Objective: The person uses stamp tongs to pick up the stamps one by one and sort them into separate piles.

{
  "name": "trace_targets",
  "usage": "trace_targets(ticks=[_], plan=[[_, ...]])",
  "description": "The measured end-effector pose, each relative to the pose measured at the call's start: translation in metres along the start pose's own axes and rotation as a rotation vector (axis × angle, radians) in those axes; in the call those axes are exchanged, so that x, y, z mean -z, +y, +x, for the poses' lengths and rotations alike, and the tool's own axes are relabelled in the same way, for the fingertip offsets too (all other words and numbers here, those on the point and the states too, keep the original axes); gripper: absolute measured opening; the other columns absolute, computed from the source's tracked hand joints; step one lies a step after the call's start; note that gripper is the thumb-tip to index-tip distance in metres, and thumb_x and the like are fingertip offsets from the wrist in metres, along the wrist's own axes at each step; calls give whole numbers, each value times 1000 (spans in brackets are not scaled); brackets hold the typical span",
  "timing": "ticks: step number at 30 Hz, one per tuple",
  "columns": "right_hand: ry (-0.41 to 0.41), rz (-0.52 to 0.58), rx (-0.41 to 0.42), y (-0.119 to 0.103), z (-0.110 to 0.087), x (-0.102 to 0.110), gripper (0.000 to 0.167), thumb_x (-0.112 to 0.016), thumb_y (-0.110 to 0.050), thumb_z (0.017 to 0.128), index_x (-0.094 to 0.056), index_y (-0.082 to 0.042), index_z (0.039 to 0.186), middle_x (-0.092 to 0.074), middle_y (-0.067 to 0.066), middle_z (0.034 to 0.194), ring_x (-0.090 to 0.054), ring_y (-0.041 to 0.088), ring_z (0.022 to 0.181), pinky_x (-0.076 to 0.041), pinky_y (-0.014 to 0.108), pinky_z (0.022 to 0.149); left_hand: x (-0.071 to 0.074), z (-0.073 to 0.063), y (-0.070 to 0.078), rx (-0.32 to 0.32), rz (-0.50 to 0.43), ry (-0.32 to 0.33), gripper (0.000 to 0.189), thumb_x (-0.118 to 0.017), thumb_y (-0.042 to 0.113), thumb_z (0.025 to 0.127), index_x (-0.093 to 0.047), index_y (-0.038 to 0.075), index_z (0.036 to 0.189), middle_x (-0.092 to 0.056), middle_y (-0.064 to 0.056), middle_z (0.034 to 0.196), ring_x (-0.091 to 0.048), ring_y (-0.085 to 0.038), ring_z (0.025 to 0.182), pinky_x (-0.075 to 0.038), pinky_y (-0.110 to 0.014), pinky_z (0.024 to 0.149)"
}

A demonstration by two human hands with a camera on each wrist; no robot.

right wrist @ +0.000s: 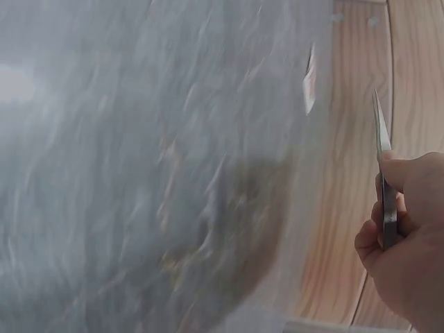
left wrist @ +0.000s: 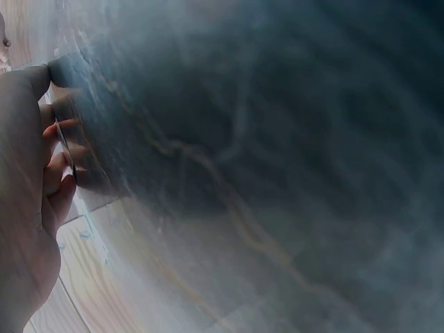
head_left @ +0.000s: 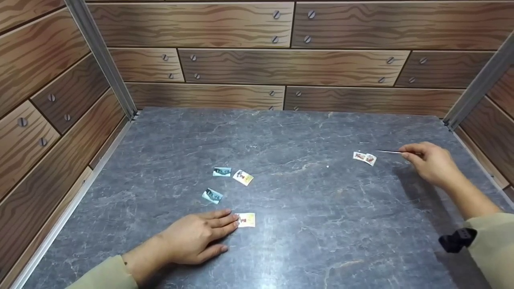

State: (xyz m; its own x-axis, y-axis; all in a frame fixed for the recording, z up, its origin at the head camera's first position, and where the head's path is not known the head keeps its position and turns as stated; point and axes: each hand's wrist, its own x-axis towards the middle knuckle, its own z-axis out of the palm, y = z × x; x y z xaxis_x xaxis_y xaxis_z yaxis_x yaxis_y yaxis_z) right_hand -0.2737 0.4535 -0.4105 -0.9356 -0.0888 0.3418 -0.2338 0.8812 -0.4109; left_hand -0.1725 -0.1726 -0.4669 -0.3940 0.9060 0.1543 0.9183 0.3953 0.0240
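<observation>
My right hand (head_left: 431, 164) pinches slim metal tweezers (head_left: 388, 152) between thumb and fingers, above the table at the right. The tips of these tweezers (right wrist: 377, 104) point left, just beyond two small white-edged stamps (head_left: 370, 159) with reddish pictures that lie side by side. At the front left, my left hand (head_left: 198, 237) rests palm down, fingers extended. Its fingertips touch the left edge of a yellow-and-white stamp (head_left: 247, 220). Beyond that hand lie a teal stamp (head_left: 212, 196), another teal stamp (head_left: 222, 172) and a second yellow stamp (head_left: 243, 177).
A dark grey marbled table (head_left: 297, 136) spans the space, with wood-patterned walls (head_left: 241, 66) at the back and sides. A tiny white speck (head_left: 327, 166) lies left of the reddish stamps. A black clip-like device (head_left: 457, 240) sits at my right sleeve.
</observation>
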Motion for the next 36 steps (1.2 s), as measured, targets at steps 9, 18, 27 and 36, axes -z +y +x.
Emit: trace_targets(ticks=[9, 18, 27, 36], plan=[[62, 65, 199, -63, 6, -13, 14, -77, -6, 97, -81, -4, 110, -74, 13, 103, -56, 3, 86, -42, 17, 75, 1, 0, 0, -1, -16, -13, 59, -51, 42, 112, -51, 6, 158, -51, -11, 160, -47, -30, 148, -43, -41, 119], [0, 152, 342, -133, 1, -32, 14, -78, -2, 94, -82, -7, 106, -73, 3, 99, -59, 10, 80, -47, 19, 69, 2, 0, 0, -5, -5, -13, 59, -51, 43, 111, -52, 6, 157, -51, -11, 160, -48, -31, 148, -43, -42, 119], [-156, 263, 364, -180, -11, -64, 17, -78, -3, 94, -81, -11, 109, -71, -2, 100, -60, 14, 87, -53, 32, 75, 2, -2, 1, 12, -25, -26, 59, -49, 44, 112, -50, 7, 158, -50, -10, 161, -46, -30, 149, -44, -42, 118], [-291, 267, 456, -212, -23, -95, 13, -74, -10, 99, -81, -15, 109, -71, -3, 99, -63, 17, 91, -56, 41, 82, 1, -1, 1, 6, -11, -6, 59, -52, 43, 111, -51, 7, 158, -51, -9, 160, -47, -30, 148, -45, -42, 117]])
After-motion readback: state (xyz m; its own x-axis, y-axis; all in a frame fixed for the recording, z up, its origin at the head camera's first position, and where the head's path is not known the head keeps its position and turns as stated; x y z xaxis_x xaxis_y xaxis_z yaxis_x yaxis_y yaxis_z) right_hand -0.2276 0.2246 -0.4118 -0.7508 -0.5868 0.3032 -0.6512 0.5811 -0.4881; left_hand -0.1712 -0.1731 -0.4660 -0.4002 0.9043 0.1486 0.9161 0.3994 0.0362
